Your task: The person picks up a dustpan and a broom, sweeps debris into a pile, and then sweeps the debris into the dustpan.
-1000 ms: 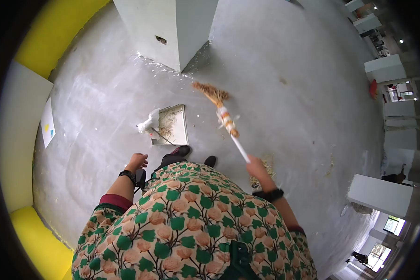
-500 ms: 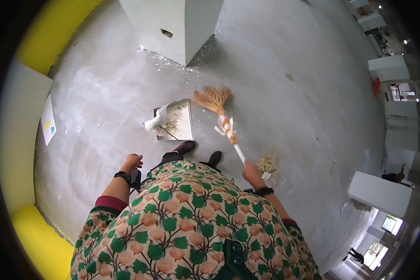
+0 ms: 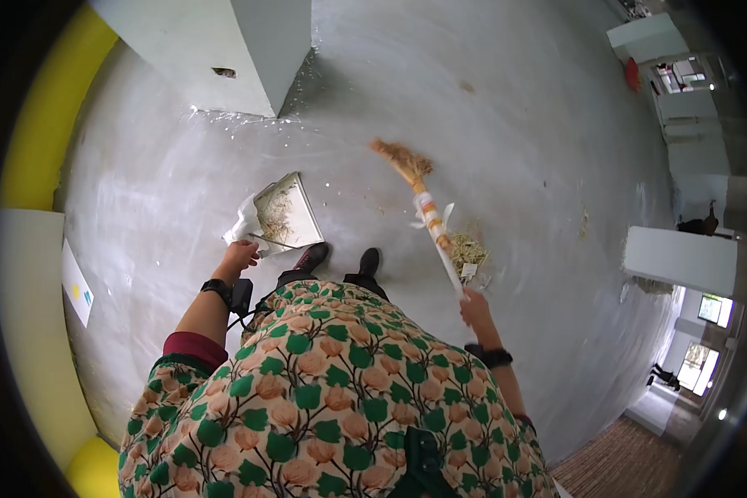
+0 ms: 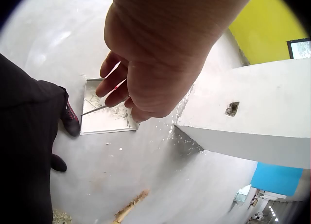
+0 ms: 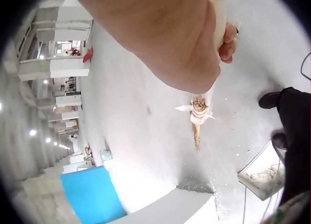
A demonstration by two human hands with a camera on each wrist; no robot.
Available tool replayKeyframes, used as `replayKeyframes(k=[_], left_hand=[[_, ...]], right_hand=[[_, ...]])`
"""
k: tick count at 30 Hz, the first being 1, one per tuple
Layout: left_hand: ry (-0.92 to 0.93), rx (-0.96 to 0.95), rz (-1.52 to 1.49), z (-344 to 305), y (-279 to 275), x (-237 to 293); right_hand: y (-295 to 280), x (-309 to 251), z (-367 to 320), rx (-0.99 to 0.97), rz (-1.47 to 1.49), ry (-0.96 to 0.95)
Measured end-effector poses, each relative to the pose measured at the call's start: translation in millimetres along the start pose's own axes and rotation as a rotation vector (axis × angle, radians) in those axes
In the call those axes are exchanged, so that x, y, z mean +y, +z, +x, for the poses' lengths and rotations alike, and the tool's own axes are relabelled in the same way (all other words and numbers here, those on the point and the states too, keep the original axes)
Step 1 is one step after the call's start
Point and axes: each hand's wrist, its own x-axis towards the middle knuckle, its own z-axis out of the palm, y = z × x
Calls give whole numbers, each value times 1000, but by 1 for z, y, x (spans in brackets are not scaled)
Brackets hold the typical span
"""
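Observation:
In the head view my right hand (image 3: 476, 310) grips the white handle of a straw broom (image 3: 427, 216), its bristles off the floor or just over it; the right wrist view shows the fingers (image 5: 228, 45) wrapped round the handle. A white dustpan (image 3: 307, 217) with straw bits inside lies in front of my shoes, a white plastic bag (image 3: 242, 222) at its left side. My left hand (image 3: 239, 254) is at the bag's lower edge. Its fingers (image 4: 115, 83) look loosely bent above the dustpan (image 4: 109, 131) in the left wrist view, with no hold visible.
A pale block (image 3: 261, 50) stands ahead, with white specks along its base. A straw pile (image 3: 467, 251) with a white tag lies right of my feet. At the left are a pale panel (image 3: 29, 315) and a poster (image 3: 76, 286); another white block (image 3: 676, 264) stands at the right.
My left hand has come forward to the bag. The broom has moved right, away from the dustpan, its bristles now turned narrower to the view. The head view has shifted.

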Motion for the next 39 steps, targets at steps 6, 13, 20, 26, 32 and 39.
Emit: replayKeyframes(k=[6,13,20,26,32,39], left_hand=[[-84,-24,58,-14,7,-5],[-136,-34,46,-8,10,-23],[-69,-80,80,13,22,-9],[-47,-37,79,8,17,6],[-58,-38,31,-5,12,-1],[-143,-61,73,-7,15,-23]], right_hand=[[52,6,78,99,-292,-261],[84,32,-30,-60,-399,-433],[38,49,-78,-174,-83,-360],[9,31,-88,-194,283,56],[26,16,-64,-329,12,-26],[73,51,-46,-511,38,-443]])
